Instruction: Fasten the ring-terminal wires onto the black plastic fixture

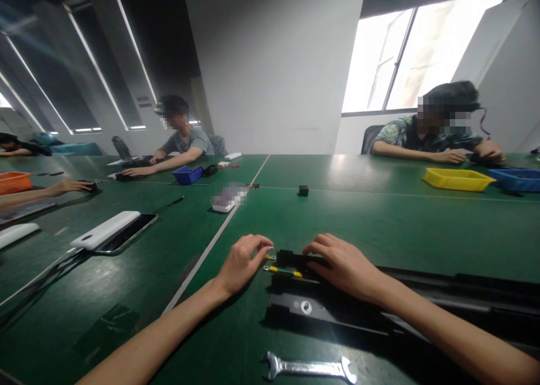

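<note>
Left hand [242, 261] pinches the ring end of the yellow-green wire [283, 271], which lies across the near end of the black rail [312, 306] on the green table [379, 222]. Right hand [343, 264] lies palm-down on the rail, bracing, not gripping. Step looks like seating the ring; the next move calls for fine fingertip alignment. Wrench [310, 368] lies unused nearby.

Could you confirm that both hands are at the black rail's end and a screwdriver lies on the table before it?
Not quite: the head view shows a spanner, not a screwdriver, on the table before it. Left hand and right hand are at the end of the black rail.
</note>
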Tool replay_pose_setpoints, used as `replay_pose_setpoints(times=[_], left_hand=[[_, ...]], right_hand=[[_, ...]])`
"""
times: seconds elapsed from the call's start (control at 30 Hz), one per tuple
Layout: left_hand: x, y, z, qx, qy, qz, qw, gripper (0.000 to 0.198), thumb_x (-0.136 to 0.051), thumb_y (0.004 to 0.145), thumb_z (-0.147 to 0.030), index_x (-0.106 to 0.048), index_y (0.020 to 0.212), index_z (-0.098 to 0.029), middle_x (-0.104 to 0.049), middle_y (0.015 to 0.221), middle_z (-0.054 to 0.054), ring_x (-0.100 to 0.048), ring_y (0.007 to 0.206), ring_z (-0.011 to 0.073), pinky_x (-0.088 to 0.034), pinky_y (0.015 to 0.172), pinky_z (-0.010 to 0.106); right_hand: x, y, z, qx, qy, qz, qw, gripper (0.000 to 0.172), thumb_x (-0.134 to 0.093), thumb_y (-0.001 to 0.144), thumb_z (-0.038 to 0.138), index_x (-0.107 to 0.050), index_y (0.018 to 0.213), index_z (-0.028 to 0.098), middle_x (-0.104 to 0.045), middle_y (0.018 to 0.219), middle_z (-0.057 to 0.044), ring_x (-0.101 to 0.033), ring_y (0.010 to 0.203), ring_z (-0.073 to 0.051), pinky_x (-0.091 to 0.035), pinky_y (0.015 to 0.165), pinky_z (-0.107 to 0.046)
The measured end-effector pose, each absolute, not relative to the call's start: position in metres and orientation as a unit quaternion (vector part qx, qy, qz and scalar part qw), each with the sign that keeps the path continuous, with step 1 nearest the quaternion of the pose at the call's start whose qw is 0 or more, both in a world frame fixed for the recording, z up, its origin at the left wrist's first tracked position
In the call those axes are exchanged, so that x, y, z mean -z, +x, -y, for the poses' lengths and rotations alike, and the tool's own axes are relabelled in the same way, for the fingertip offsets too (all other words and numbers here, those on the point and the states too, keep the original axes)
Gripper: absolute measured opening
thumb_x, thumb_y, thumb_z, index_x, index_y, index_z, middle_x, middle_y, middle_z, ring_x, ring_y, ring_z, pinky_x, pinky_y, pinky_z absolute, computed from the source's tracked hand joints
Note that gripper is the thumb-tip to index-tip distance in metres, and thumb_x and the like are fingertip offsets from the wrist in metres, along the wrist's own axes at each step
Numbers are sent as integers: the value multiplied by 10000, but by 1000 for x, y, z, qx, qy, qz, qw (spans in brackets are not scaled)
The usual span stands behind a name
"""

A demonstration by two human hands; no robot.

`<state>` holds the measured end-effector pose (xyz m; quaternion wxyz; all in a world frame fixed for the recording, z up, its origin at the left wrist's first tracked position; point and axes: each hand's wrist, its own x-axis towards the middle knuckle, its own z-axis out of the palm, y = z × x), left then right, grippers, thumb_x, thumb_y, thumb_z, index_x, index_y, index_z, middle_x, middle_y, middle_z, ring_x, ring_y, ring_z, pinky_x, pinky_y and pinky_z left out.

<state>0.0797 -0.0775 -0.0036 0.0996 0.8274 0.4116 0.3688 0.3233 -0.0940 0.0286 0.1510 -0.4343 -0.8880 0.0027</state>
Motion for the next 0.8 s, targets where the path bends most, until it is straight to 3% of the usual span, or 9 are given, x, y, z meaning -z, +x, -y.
replay_pose_setpoints(times=[0.4,0.63,0.8], left_hand=[[3,87,91,-412,867,-276,52,105,-496,918,-163,-568,993,-170,-638,901,42,-569,832,171,-431,756,309],[3,94,95,-423,861,-275,56,96,-521,902,-154,-583,975,-167,-647,892,43,-573,818,174,-430,746,312],[4,99,98,-421,865,-264,62,90,-534,891,-144,-586,962,-165,-654,886,44,-581,811,176,-425,745,313]], right_hand=[[-27,324,93,-25,-434,884,174,172,-520,856,236,-622,982,176,-596,886,-72,-548,823,-204,-453,703,-323],[-34,327,90,-213,-426,846,241,207,-491,879,317,-640,949,192,-591,913,-51,-566,824,-163,-450,765,-304],[-36,327,90,-256,-395,841,267,219,-506,873,343,-651,927,188,-582,920,-48,-564,840,-160,-448,789,-305]])
